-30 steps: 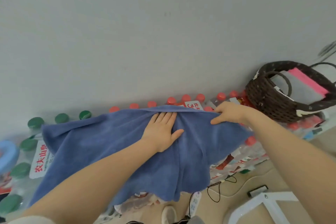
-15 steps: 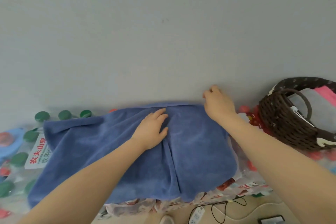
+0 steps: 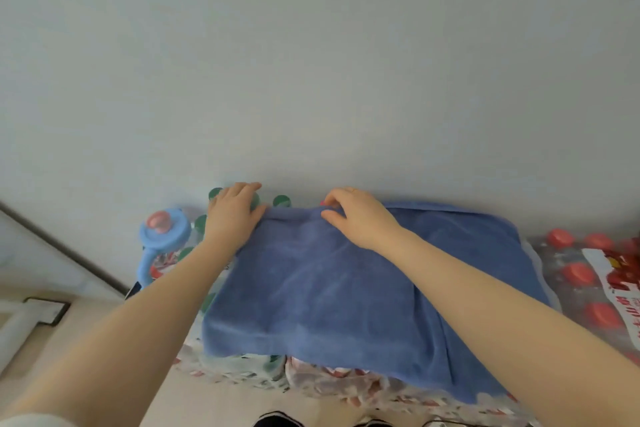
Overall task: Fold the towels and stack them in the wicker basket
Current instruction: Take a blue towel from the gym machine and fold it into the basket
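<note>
Blue terry cloth, one towel (image 3: pixel 346 284), lies spread over shrink-wrapped packs of bottled water against a pale grey wall (image 3: pixel 311 62), its near edge hanging over the front of the packs. The left hand (image 3: pixel 233 215) lies at the towel's far left corner, fingers extended toward the wall, thumb at the towel's edge; whether it actually grips the cloth cannot be told. The right hand (image 3: pixel 356 217) sits on the towel's far edge near its middle, thumb and curled fingers pinching a raised fold of cloth. Right of the towel, five red bottle caps (image 3: pixel 578 272) show. Left of the towel, several green caps (image 3: pixel 281 201) peek out, just beside one light blue jug lid (image 3: pixel 162 236) with a pink knob.
</note>
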The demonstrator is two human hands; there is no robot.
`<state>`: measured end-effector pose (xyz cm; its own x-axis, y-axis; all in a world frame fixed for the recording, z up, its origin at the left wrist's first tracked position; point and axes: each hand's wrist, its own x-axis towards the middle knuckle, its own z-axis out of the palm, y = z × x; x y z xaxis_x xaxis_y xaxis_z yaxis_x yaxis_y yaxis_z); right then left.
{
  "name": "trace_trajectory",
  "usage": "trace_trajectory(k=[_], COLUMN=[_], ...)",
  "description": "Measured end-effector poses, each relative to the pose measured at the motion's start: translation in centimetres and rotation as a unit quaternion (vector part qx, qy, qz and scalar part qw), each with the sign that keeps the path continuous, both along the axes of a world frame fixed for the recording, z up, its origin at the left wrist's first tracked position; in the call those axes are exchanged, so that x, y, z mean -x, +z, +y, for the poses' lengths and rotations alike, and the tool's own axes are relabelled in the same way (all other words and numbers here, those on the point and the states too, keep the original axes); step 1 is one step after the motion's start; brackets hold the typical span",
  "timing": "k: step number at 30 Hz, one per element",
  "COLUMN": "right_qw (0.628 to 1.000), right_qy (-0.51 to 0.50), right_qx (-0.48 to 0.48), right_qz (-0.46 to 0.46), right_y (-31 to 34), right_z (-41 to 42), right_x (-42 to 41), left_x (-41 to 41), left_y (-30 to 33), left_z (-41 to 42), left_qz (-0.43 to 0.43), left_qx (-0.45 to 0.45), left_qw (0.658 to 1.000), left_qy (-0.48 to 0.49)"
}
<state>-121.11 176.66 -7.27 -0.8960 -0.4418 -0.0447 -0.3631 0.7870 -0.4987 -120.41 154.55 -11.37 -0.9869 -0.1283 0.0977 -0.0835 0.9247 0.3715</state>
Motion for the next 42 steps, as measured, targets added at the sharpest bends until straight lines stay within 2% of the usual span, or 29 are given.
trace_trajectory(k=[2,11,14,18,21,23,25,28,31,33,35,39,42], right_qw=[1.000,0.998,0.995,0.988,0.975,0.964,0.977,0.994,0.998,0.999,0.998,0.989,0.988], right_qy=[0.000,-0.001,0.004,-0.023,-0.113,-0.157,-0.139,-0.082,-0.042,-0.009,0.024,0.066,0.052], right_qx=[-0.009,0.006,0.035,0.109,0.174,0.203,0.154,0.071,0.027,-0.005,-0.043,-0.126,-0.140], right_qz=[-0.019,-0.068,-0.096,-0.106,-0.079,-0.064,-0.037,-0.026,-0.025,-0.031,-0.032,-0.029,-0.044], right_y=[-0.3,-1.5,-1.6,-1.0,-0.2,-0.1,-0.5,-1.8,-2.5,-2.6,-2.8,-3.8,-4.3], right_z=[-1.7,-8.8,-10.9,-12.2,-13.0,-13.8,-14.3,-14.4,-13.4,-12.6,-12.0,-11.6,-12.1], right_x=[0.2,1.4,1.6,2.9,4.0,4.4,4.1,2.1,-0.8,-2.8,-4.5,-6.1,-6.3], left_x=[-0.3,-0.3,0.0,1.0,2.1,2.8,3.0,2.5,1.7,0.3,-1.7,-5.6,-8.2], left_y=[-0.3,-0.1,0.7,2.3,3.4,3.3,2.7,1.6,1.5,2.2,3.1,3.1,2.8], left_z=[-2.4,-6.9,-7.7,-8.3,-7.8,-7.6,-7.5,-7.7,-7.9,-7.8,-7.4,-7.3,-7.3], left_qz=[-0.037,-0.104,-0.100,-0.111,-0.118,-0.123,-0.146,-0.167,-0.158,-0.184,-0.239,-0.291,-0.377], left_qx=[-0.020,-0.115,-0.228,-0.460,-0.558,-0.590,-0.578,-0.511,-0.476,-0.509,-0.555,-0.541,-0.534], left_qw=[0.999,0.976,0.960,0.880,0.821,0.795,0.798,0.837,0.859,0.836,0.793,0.785,0.754], left_qy=[-0.006,-0.155,-0.131,-0.043,0.014,0.065,0.089,0.100,0.103,0.089,0.076,0.081,0.061])
